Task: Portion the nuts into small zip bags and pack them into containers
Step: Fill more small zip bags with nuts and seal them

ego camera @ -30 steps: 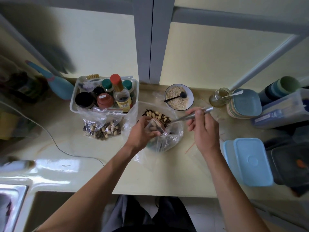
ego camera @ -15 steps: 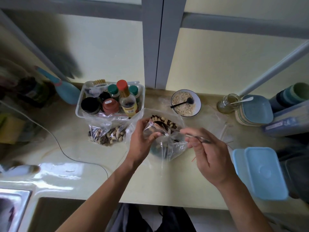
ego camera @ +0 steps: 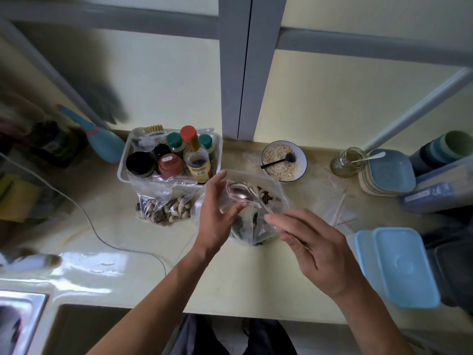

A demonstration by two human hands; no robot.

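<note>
Left hand (ego camera: 217,216) pinches a small zip bag (ego camera: 231,198) open over the big nut bag (ego camera: 256,213), mid-counter near the back edge. Right hand (ego camera: 314,249) grips a metal spoon (ego camera: 243,194), bowl at the small bag's mouth, seemingly empty. Filled nut bag (ego camera: 166,208) lies left; blue containers (ego camera: 399,265) at the right edge.
</note>
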